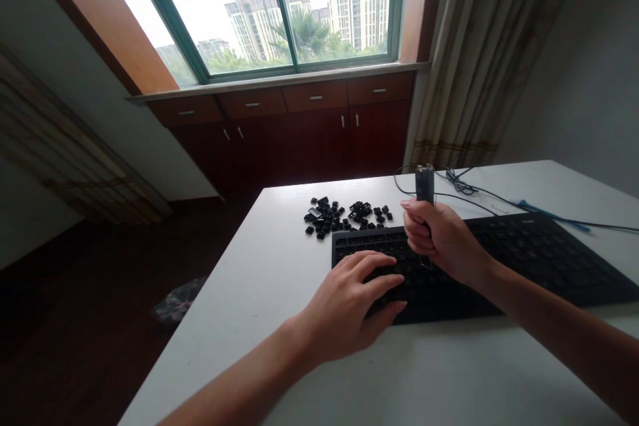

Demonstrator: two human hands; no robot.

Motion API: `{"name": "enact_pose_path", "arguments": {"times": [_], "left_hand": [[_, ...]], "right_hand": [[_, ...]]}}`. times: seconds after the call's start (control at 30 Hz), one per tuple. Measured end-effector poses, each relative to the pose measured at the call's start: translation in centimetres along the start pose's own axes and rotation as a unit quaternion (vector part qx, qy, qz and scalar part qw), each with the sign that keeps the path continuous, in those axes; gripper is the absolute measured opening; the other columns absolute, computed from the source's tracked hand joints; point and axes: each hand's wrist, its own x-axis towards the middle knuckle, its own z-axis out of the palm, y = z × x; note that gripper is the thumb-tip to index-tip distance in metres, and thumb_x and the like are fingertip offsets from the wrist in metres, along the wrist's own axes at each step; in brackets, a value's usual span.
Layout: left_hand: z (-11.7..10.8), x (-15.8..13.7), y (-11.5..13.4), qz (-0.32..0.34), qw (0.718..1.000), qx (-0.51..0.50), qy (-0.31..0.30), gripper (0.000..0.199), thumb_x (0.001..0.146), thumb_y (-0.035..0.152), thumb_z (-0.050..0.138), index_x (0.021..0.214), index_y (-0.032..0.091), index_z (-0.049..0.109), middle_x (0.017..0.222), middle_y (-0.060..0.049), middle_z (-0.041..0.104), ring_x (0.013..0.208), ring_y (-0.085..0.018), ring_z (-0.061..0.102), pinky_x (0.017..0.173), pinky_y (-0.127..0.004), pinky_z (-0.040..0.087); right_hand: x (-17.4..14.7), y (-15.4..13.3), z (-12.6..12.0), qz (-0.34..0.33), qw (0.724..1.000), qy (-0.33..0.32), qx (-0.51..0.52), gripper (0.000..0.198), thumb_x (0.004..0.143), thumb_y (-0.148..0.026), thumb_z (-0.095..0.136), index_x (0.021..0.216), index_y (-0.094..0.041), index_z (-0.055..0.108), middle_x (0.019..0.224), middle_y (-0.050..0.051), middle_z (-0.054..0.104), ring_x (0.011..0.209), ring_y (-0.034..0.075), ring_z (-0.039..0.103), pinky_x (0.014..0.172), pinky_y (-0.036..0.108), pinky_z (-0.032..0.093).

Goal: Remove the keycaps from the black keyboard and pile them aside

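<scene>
A black keyboard [534,249] lies on the white table, its left part showing bare key positions near my hands. My right hand [433,229] is wrapped round a black keycap puller [425,185], held upright over the keyboard. Thin wire shows below the fist, down by the keys, and small metal tips stick out at the puller's top. My left hand [362,289] rests on the keyboard's left end with its fingers spread, holding nothing. Just beyond that end is a loose heap of black keycaps [327,216].
The white table [234,319] has its left edge beside my left forearm. Behind the keyboard run a black cable [456,180] and a blue brush-like tool [554,214]. A plastic bag [178,299] lies on the dark floor. Cabinets [299,133] stand under the window.
</scene>
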Motion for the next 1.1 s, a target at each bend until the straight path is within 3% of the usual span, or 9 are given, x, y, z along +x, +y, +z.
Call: {"name": "enact_pose_path", "arguments": {"times": [0.13,0.3,0.57,0.9,1.1], "left_hand": [[0.1,0.0,0.0,-0.005,1.0,-0.009,0.013,0.027,0.098,0.032,0.063,0.123,0.023,0.071,0.131,-0.01,0.068,0.118,-0.027,0.064,0.102,-0.046,0.058],[0.4,0.3,0.2,0.004,1.0,-0.004,0.01,0.028,0.098,0.033,0.064,0.122,0.022,0.071,0.129,-0.01,0.069,0.117,-0.026,0.064,0.101,-0.045,0.058],[2.4,3.0,2.0,0.055,0.997,0.043,-0.017,0.029,0.103,0.037,0.055,0.119,0.021,0.072,0.132,-0.007,0.068,0.122,-0.026,0.062,0.107,-0.046,0.05],[3.0,2.8,1.7,0.024,1.0,0.017,0.001,0.024,0.103,0.03,0.056,0.119,0.024,0.073,0.133,-0.006,0.067,0.122,-0.024,0.061,0.107,-0.043,0.05],[3.2,2.8,1.9,0.046,0.999,0.024,0.018,0.023,0.104,0.027,0.055,0.114,0.021,0.074,0.129,-0.006,0.07,0.117,-0.024,0.063,0.102,-0.042,0.054]], "right_hand": [[-0.8,-0.7,-2.0,-0.006,0.999,0.015,-0.036,0.045,0.087,-0.036,0.07,0.057,-0.022,0.038,0.053,-0.007,0.029,0.044,0.008,0.022,0.04,0.024,0.018],[-3.5,-0.1,-4.1,-0.008,0.995,0.101,-0.008,0.044,0.088,-0.038,0.071,0.06,-0.021,0.041,0.055,-0.006,0.034,0.045,0.008,0.026,0.04,0.023,0.022],[-4.6,1.2,-3.6,-0.023,0.987,0.161,0.014,0.049,0.086,-0.041,0.073,0.057,-0.021,0.039,0.053,-0.007,0.03,0.044,0.007,0.026,0.04,0.023,0.022],[-4.7,2.6,-3.4,-0.08,0.984,0.149,-0.052,0.044,0.085,-0.047,0.076,0.069,-0.021,0.044,0.057,-0.007,0.041,0.048,0.007,0.036,0.045,0.021,0.034],[-4.0,2.8,-3.5,-0.055,0.991,0.117,-0.037,0.046,0.085,-0.046,0.075,0.066,-0.022,0.041,0.053,-0.009,0.034,0.043,0.006,0.028,0.039,0.021,0.026]]}}
